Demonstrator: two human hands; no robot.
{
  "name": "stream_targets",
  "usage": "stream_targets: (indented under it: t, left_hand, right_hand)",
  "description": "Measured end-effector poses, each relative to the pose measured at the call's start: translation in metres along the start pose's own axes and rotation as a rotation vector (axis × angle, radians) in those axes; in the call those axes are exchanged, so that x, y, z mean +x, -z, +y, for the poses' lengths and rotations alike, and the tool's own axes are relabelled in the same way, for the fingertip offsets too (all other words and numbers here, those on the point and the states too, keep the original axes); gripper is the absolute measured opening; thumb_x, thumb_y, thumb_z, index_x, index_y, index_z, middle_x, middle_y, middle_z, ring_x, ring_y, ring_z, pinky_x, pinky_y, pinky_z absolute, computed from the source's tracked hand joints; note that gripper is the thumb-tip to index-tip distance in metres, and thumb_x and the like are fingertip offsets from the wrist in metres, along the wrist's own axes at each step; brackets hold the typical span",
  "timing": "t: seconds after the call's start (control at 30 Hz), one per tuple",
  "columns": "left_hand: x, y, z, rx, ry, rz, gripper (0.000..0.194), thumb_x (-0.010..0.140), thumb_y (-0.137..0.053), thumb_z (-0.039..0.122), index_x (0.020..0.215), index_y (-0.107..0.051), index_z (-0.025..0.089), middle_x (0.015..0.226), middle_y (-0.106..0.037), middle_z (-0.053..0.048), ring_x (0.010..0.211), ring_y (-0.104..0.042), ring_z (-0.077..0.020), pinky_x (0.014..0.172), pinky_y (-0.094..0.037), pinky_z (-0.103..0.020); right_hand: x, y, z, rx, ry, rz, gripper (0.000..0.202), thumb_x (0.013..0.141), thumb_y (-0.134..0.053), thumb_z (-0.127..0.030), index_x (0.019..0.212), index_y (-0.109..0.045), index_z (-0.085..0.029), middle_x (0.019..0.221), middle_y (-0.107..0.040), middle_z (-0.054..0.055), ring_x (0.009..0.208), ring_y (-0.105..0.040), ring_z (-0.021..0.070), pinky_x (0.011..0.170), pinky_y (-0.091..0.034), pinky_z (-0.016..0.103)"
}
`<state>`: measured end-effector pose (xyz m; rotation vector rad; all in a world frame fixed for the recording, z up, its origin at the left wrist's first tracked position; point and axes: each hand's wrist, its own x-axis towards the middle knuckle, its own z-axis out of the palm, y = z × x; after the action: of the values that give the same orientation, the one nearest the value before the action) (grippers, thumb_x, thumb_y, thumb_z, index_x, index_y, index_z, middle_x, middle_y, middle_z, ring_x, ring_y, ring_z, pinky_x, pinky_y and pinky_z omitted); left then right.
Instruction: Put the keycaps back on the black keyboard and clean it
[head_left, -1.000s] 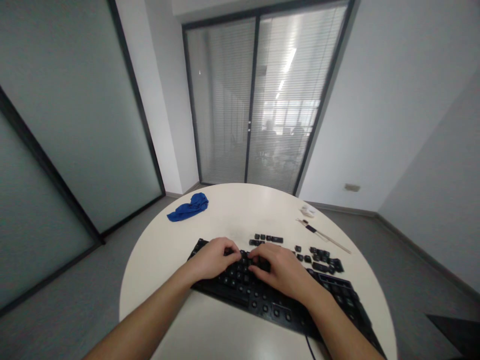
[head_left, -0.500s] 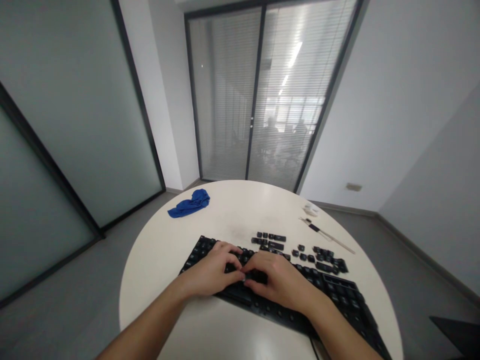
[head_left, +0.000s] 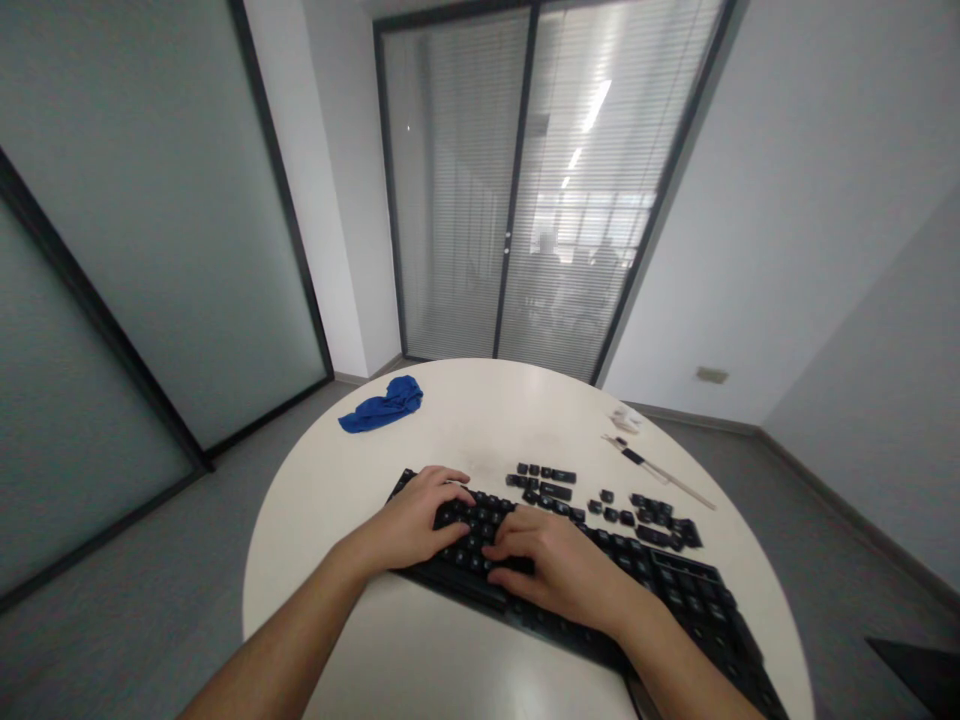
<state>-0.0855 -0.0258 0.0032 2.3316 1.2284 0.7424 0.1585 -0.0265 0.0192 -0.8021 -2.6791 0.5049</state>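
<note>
A black computer keyboard lies at a slant on the round table. My left hand rests over its left part, fingers spread and nothing visible in them. Over the middle of the board is my right hand. Its fingers are bent, and the index fingertip and thumb touch down on the keys with a gap between them. The keys under the right palm are hidden. Loose black keycaps lie behind the keyboard, and a further cluster of keycaps sits to their right.
A crumpled blue cloth lies at the table's far left. Toward the right edge are a thin stick-like tool with a dark band and a small whitish item. A cable runs off the keyboard's near side.
My left hand has drawn away to the left from the right hand, and its fingers have spread. The right hand has barely moved. The view has shifted slightly.
</note>
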Motion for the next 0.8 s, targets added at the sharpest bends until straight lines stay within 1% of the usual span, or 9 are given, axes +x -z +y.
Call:
stream_targets:
  t: [0.23,0.33,0.43,0.63,0.8]
  left_hand:
    - [-0.0013,0.0008,0.0029,0.017,0.014,-0.023,0.027,0.084,-0.068,0.02,0.11,-0.066,0.026,0.134,-0.056,-0.006,0.13,-0.046,-0.0251,0.113,-0.036,-0.043]
    - [-0.0022,-0.0001,0.0015,0.024,0.007,-0.023,0.03,0.082,-0.07,0.021,0.111,-0.065,0.026,0.134,-0.056,-0.006,0.13,-0.046,-0.0252,0.113,-0.035,-0.042]
    - [-0.0026,-0.0002,0.0014,0.026,0.0,-0.026,0.032,0.082,-0.07,0.022,0.113,-0.065,0.026,0.135,-0.055,-0.006,0.13,-0.046,-0.0257,0.114,-0.035,-0.043]
    - [-0.0035,-0.0003,0.0033,0.028,-0.015,-0.044,0.042,0.079,-0.073,0.025,0.12,-0.062,0.027,0.137,-0.053,-0.007,0.13,-0.045,-0.0281,0.113,-0.035,-0.046]
    - [-0.0039,-0.0011,0.0036,0.038,-0.027,-0.05,0.045,0.079,-0.073,0.024,0.122,-0.06,0.027,0.137,-0.053,-0.007,0.129,-0.045,-0.0262,0.113,-0.035,-0.044]
  right_hand:
    - [-0.0003,-0.0005,0.0005,-0.026,0.036,-0.012,0.017,0.092,-0.067,-0.032,0.102,-0.077,-0.023,0.095,-0.071,0.003,0.091,-0.063,0.0172,0.082,-0.046,0.027]
    - [-0.0015,0.0007,-0.0014,-0.043,0.046,-0.018,0.018,0.092,-0.064,-0.027,0.105,-0.076,-0.023,0.096,-0.07,0.003,0.091,-0.062,0.0173,0.083,-0.046,0.027]
    - [-0.0024,0.0023,-0.0024,-0.039,0.051,-0.03,0.02,0.09,-0.064,-0.021,0.106,-0.076,-0.024,0.097,-0.07,0.003,0.092,-0.062,0.0172,0.084,-0.046,0.027]
    - [-0.0026,0.0021,-0.0007,-0.015,0.067,-0.018,0.016,0.091,-0.063,-0.022,0.097,-0.077,-0.023,0.095,-0.071,0.002,0.091,-0.063,0.016,0.083,-0.046,0.026]
    - [-0.003,-0.0005,0.0006,-0.008,0.061,-0.002,0.016,0.089,-0.063,-0.021,0.095,-0.077,-0.023,0.094,-0.071,0.002,0.089,-0.063,0.0155,0.082,-0.046,0.025]
